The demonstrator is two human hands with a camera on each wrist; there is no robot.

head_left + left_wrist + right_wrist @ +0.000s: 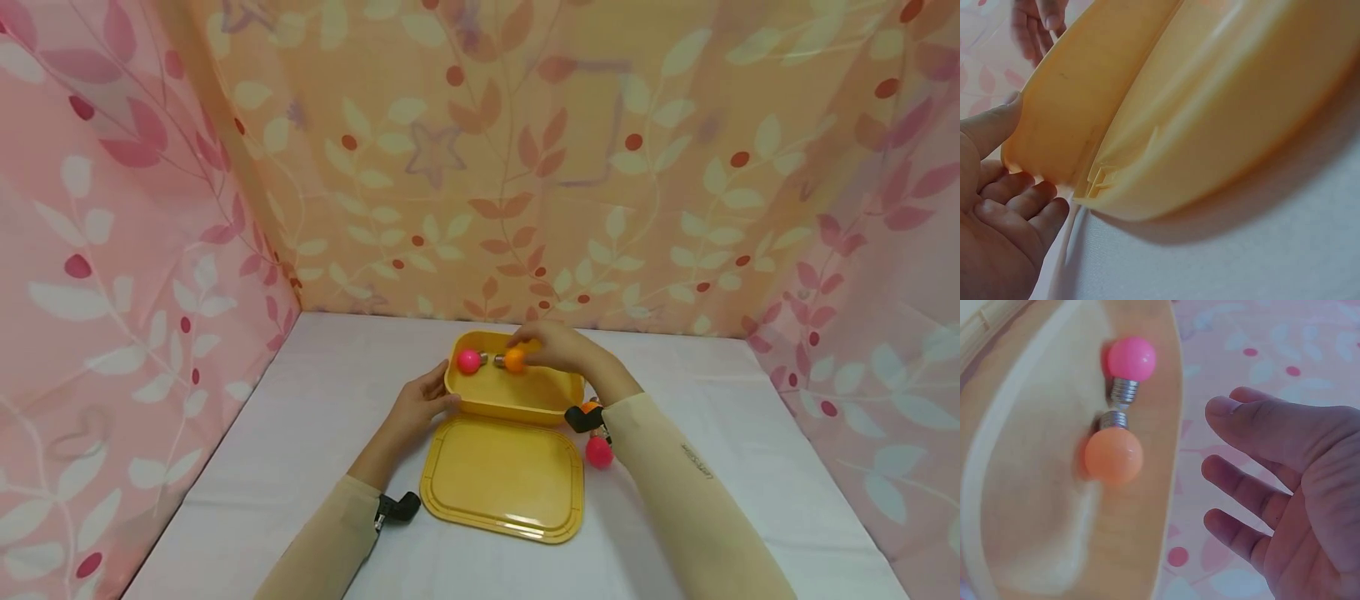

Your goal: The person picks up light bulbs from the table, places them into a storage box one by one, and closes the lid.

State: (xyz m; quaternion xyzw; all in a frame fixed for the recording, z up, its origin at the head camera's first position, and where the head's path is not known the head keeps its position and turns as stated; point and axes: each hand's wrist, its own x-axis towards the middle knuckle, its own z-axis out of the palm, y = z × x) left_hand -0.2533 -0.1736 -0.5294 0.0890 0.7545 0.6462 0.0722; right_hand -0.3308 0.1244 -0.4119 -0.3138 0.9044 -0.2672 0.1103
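Note:
A yellow box [517,410] stands uncovered on the table, a pink bulb [468,361] and an orange bulb [514,360] lying inside with their metal screw bases facing each other. My left hand [420,400] holds the box's left end; in the left wrist view its thumb and curled fingers [1029,197] are against the yellow wall [1079,94]. Over the back right of the box is my right hand [558,346]. In the right wrist view this hand [1297,481] has its fingers loosely spread, holding nothing, apart from the orange bulb [1114,455].
The yellow lid [502,475] lies flat in front of the box. Right of it are another pink bulb [599,452] and another orange bulb [592,407], the latter partly hidden by the right wrist's black camera [582,419]. Patterned cloth [480,167] surrounds the white table [337,358].

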